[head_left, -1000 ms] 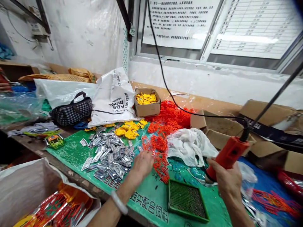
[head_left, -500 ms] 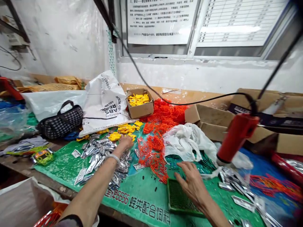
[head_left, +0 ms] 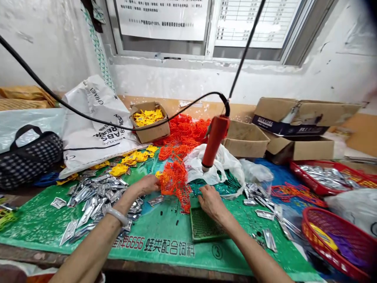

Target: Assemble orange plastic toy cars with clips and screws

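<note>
L hand (head_left: 149,184) pinching orange mesh (head_left: 176,181), R hand (head_left: 210,201) flat on green tray (head_left: 206,228)

Both forearms reach forward; left hand (head_left: 147,184) curled, right hand (head_left: 211,202) palm-down (fingers bent).

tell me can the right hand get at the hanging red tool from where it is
Probably yes: the right hand rests by the green tray, and the red tool hangs just above it with nothing between them.

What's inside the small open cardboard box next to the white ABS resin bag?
The cardboard box holds a heap of yellow plastic pieces, piled to about the rim. Whatever lies below the top layer, and the box floor, are covered.
</note>
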Demonstrator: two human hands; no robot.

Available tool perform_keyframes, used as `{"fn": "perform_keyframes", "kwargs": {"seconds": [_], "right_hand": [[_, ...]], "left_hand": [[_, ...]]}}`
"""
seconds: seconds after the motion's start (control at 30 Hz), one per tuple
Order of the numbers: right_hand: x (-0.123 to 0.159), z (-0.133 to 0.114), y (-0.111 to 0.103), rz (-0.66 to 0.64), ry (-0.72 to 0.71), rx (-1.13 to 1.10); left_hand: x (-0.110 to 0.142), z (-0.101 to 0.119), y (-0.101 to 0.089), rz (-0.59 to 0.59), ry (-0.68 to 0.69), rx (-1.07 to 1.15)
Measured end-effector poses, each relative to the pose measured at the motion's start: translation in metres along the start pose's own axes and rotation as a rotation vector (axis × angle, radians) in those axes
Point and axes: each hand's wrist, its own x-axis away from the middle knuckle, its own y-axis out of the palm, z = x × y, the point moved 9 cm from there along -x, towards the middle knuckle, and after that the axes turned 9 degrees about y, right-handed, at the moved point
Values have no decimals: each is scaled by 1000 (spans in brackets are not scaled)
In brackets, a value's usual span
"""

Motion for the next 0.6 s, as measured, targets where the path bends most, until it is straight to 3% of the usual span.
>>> {"fn": "perform_keyframes", "kwargs": {"seconds": [0.07,0.13,0.27,0.47,0.6], "right_hand": [[-8,6,4,-23,26,22],[-16,11,9,-52,48,42],[-30,14,18,-120,77,50],[-44,17,28,-214,114,-22],[-50,20,34,-231,192,-57]], "left_hand": [[14,4,-6,10,-69,-80],[29,13,-15,95,-138,-161],[53,49,-18,277,-170,-235],[46,108,8,361,50,-257],[33,119,41,287,240,-265]]}}
